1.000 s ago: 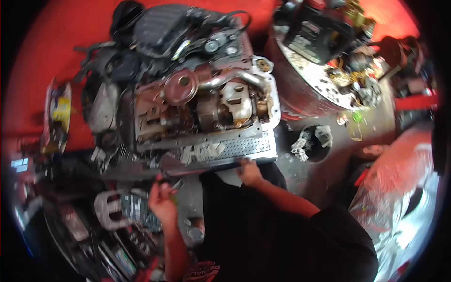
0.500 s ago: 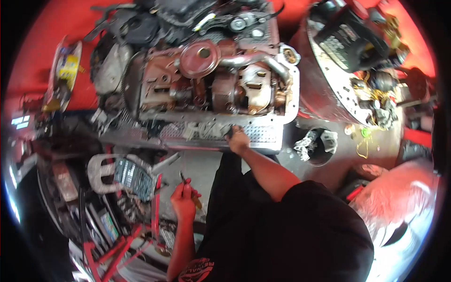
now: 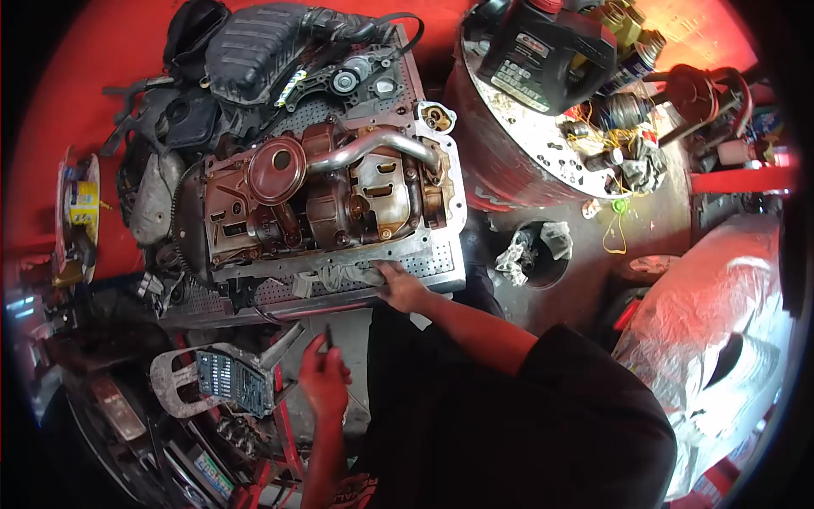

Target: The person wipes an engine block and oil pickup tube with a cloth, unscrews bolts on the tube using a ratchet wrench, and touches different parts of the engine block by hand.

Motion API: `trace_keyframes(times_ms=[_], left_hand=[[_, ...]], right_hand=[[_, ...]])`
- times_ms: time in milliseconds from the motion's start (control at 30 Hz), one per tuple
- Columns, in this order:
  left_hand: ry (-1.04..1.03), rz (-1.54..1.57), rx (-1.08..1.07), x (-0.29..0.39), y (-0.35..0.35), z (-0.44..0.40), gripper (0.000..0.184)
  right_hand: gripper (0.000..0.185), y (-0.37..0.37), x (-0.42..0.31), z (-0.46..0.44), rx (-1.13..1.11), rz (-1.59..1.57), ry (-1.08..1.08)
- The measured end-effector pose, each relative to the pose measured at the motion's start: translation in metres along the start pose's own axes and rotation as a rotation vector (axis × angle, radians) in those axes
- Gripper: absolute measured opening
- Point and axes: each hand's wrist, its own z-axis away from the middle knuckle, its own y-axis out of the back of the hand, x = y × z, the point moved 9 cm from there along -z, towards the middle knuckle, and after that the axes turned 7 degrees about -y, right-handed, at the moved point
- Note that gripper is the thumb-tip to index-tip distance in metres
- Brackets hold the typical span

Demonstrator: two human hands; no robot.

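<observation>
An open engine block (image 3: pixel 331 191) lies on a perforated metal bench top (image 3: pixel 432 260), its round pickup (image 3: pixel 276 170) and bent metal tube (image 3: pixel 373 144) facing up. My right hand (image 3: pixel 401 287) reaches to the bench's near edge, beside a crumpled pale rag (image 3: pixel 326 280); its fingers are bent and what they hold, if anything, is hidden. Lower left, in front of the bench, my left hand (image 3: pixel 324 373) is raised with fingers closed round a thin dark tool (image 3: pixel 329 338) that points up.
A drum (image 3: pixel 475 161) at the right carries a black oil bottle (image 3: pixel 543 59), cans and small parts. Black engine covers (image 3: pixel 254 55) lie behind the block. A socket set (image 3: pixel 233 379) rests on a chair at lower left. A bin (image 3: pixel 543 254) stands on the floor.
The view has shifted, and the bench sits lower and further left than half a second ago. My right hand has moved from below the bench edge onto it. My left hand still holds the tool.
</observation>
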Motion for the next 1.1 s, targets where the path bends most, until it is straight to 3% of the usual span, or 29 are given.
trace_keyframes(times_ms=[167,233,300,400,533,667,767,833,1100], left_hand=[[-0.183,-0.079,-0.048,0.084,-0.092,0.017,0.027],[-0.215,-0.159,-0.055,0.105,-0.130,0.017,0.027],[-0.380,-0.312,-0.072,0.126,-0.170,0.012,0.028],[-0.317,-0.463,-0.076,0.163,-0.208,-0.005,0.030],[-0.376,-0.789,-0.013,0.196,-0.225,-0.025,0.030],[-0.356,-0.719,-0.009,0.199,-0.229,-0.029,0.023],[-0.209,-0.630,0.033,0.189,-0.223,-0.037,0.020],[-0.375,-0.804,0.070,0.205,-0.227,-0.039,0.022],[-0.443,-1.084,0.086,0.213,-0.246,-0.046,0.023]], right_hand=[[0.039,0.082,0.017,0.048,-0.357,-0.035,-0.124],[0.038,0.127,0.028,0.059,-0.354,-0.106,-0.160],[0.038,0.161,0.044,0.058,-0.338,-0.145,-0.213],[0.033,0.202,0.056,0.044,-0.277,-0.251,-0.192],[0.026,0.239,0.050,0.023,-0.202,-0.377,-0.225],[0.025,0.237,0.050,0.018,-0.305,-0.525,-0.292],[0.024,0.240,0.041,0.019,-0.330,-0.572,-0.250],[0.023,0.243,0.041,0.018,-0.348,-0.542,-0.265],[0.020,0.244,0.059,0.014,-0.360,-0.582,-0.291]])
